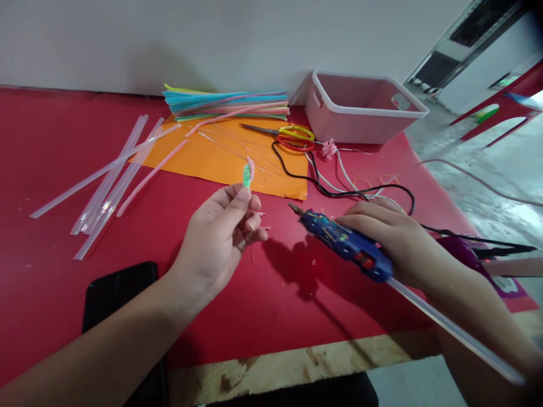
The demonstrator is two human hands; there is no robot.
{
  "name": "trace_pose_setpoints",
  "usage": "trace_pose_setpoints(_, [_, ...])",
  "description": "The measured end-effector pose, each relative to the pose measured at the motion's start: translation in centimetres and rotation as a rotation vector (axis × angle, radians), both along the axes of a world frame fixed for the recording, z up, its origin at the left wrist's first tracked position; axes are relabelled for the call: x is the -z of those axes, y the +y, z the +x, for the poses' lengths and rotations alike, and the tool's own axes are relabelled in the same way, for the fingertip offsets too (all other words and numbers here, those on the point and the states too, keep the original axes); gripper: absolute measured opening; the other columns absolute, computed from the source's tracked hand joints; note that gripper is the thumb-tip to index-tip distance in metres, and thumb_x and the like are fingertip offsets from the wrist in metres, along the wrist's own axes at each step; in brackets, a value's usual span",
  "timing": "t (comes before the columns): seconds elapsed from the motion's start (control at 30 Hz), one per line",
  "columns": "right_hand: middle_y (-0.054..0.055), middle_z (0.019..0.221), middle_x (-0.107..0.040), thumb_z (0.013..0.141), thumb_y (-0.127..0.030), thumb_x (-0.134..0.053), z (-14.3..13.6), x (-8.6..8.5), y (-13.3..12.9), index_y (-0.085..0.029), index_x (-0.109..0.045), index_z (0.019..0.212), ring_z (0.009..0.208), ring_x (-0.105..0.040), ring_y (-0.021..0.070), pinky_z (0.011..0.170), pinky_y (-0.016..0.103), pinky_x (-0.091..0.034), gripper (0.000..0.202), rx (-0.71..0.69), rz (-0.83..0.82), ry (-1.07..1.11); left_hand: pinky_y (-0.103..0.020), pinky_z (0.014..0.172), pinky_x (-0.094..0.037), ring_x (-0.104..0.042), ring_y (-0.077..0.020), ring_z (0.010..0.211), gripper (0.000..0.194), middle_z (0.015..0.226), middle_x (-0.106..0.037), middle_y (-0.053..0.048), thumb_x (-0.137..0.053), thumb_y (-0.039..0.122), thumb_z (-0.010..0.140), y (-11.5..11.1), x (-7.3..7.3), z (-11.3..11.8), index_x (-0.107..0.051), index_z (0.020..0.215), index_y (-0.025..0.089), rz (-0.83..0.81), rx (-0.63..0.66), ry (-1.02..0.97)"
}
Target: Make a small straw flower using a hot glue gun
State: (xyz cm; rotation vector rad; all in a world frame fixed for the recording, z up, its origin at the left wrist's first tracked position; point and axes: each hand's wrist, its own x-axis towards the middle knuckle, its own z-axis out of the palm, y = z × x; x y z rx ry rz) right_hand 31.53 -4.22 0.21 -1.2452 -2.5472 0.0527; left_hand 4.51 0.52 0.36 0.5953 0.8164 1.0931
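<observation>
My left hand [220, 232] pinches a small green and pink fuzzy piece [248, 173] upright between thumb and fingers. Thin pink ends poke out below, between the curled fingers. In my right hand [390, 237] is a blue glue gun [345, 243], its metal nozzle pointing left toward my left hand, apart from the fuzzy piece. A long clear glue stick [453, 328] extends from the gun's rear. Behind my hands, an orange sheet [182, 155] lies under scissors [292, 135] with yellow and red handles. A pink fuzzy flower [328, 149] rests right of the scissors.
Pipe cleaners [224, 104] are bundled at the back, beside a pink basket [360, 121]. Clear glue sticks [114, 181] lie at the left, a black phone [121, 288] near my left forearm. Black and white cables [339, 194] cross the right side, near a purple object [464, 263].
</observation>
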Motion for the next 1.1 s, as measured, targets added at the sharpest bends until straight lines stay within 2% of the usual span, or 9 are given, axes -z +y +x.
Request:
trace_pose_setpoints(0.07, [0.008, 0.098, -0.066, 0.077, -0.011, -0.054, 0.7, 0.3, 0.3, -0.022, -0.057, 0.118, 0.083, -0.062, 0.0242, 0.080, 0.044, -0.045, 0.042, 0.031, -0.108, -0.124, -0.012, 0.042, -0.043, -0.043, -0.0028, 0.047, 0.018, 0.071, -0.059, 0.005, -0.068, 0.017, 0.089, 0.3, 0.0, -0.1, -0.055, 0.076, 0.017, 0.009, 0.009, -0.038])
trace_pose_setpoints(0.13, [0.009, 0.104, -0.066, 0.071, -0.008, -0.053, 1.5, 0.7, 0.4, -0.022, -0.058, 0.120, 0.089, -0.062, 0.0260, 0.084, 0.047, -0.044, 0.052, 0.061, -0.178, -0.166, -0.011, 0.039, -0.036, -0.040, -0.0025, 0.046, 0.020, 0.069, -0.060, 0.004, -0.066, 0.016, 0.091, 0.5, 0.0, -0.2, -0.053, 0.076, 0.017, 0.031, -0.003, -0.066])
trace_pose_setpoints(0.3, [0.011, 0.108, -0.063, 0.069, -0.006, -0.053, 2.6, 0.1, 1.1, -0.021, -0.067, 0.117, 0.098, -0.059, 0.0274, 0.086, 0.048, -0.048, 0.052, 0.018, -0.197, -0.084, -0.012, 0.041, -0.033, -0.038, -0.0041, 0.048, 0.022, 0.070, -0.063, 0.003, -0.058, 0.018, 0.097, 0.9, 0.2, -0.1, -0.051, 0.077, 0.018, 0.084, -0.105, -0.072])
trace_pose_setpoints(0.4, [0.011, 0.108, -0.063, 0.078, -0.013, -0.057, 0.9, -0.9, 2.0, -0.020, -0.069, 0.115, 0.099, -0.061, 0.0258, 0.085, 0.043, -0.051, 0.039, 0.012, -0.100, 0.015, -0.013, 0.042, -0.032, -0.037, -0.0046, 0.048, 0.023, 0.070, -0.063, 0.003, -0.062, 0.020, 0.095, 1.0, 0.3, 0.0, -0.050, 0.077, 0.018, 0.098, -0.117, -0.048])
trace_pose_setpoints(0.5, [0.009, 0.098, -0.068, 0.092, -0.023, -0.057, -2.7, -1.3, 3.4, -0.019, -0.071, 0.103, 0.092, -0.063, 0.0226, 0.081, 0.036, -0.049, 0.019, 0.052, 0.000, 0.049, -0.013, 0.044, -0.033, -0.037, -0.0049, 0.048, 0.024, 0.065, -0.060, 0.003, -0.064, 0.024, 0.094, 1.0, 0.4, -0.1, -0.051, 0.075, 0.018, 0.111, -0.083, -0.028])
trace_pose_setpoints(0.63, [0.011, 0.096, -0.067, 0.095, -0.024, -0.057, -7.7, -0.5, 5.5, -0.016, -0.074, 0.095, 0.091, -0.060, 0.0237, 0.084, 0.037, -0.043, 0.019, 0.055, -0.151, -0.115, -0.013, 0.044, -0.033, -0.038, -0.0056, 0.048, 0.025, 0.059, -0.055, 0.004, -0.062, 0.028, 0.096, 1.1, 0.7, -0.1, -0.051, 0.076, 0.018, 0.152, -0.047, -0.017])
trace_pose_setpoints(0.73, [0.010, 0.095, -0.067, 0.092, -0.026, -0.064, -9.8, 0.2, 6.4, -0.016, -0.075, 0.096, 0.088, -0.059, 0.0225, 0.080, 0.034, -0.040, 0.015, 0.010, -0.200, -0.138, -0.013, 0.042, -0.030, -0.037, -0.0066, 0.047, 0.025, 0.057, -0.053, 0.006, -0.059, 0.032, 0.098, 1.1, 0.8, -0.2, -0.048, 0.079, 0.021, 0.178, -0.027, 0.029])
trace_pose_setpoints(0.93, [0.009, 0.090, -0.068, 0.091, -0.011, -0.058, -10.4, 1.0, 6.4, -0.014, -0.069, 0.086, 0.080, -0.058, 0.0192, 0.074, 0.031, -0.041, 0.013, -0.048, -0.229, -0.125, -0.016, 0.043, -0.029, -0.035, -0.0060, 0.047, 0.026, 0.063, -0.050, 0.006, -0.055, 0.034, 0.099, 0.8, 1.2, -0.2, -0.046, 0.077, 0.020, 0.220, -0.001, 0.241])
trace_pose_setpoints(1.1, [0.008, 0.088, -0.068, 0.092, -0.003, -0.048, -9.3, -0.1, 4.9, -0.015, -0.064, 0.091, 0.079, -0.062, 0.0186, 0.071, 0.029, -0.046, 0.020, 0.030, -0.191, -0.005, -0.024, 0.061, -0.042, -0.052, -0.0107, 0.066, 0.021, 0.084, -0.062, 0.000, -0.067, 0.029, 0.089, 0.1, 1.6, -0.2, -0.048, 0.085, 0.021, 0.354, 0.006, 0.578])
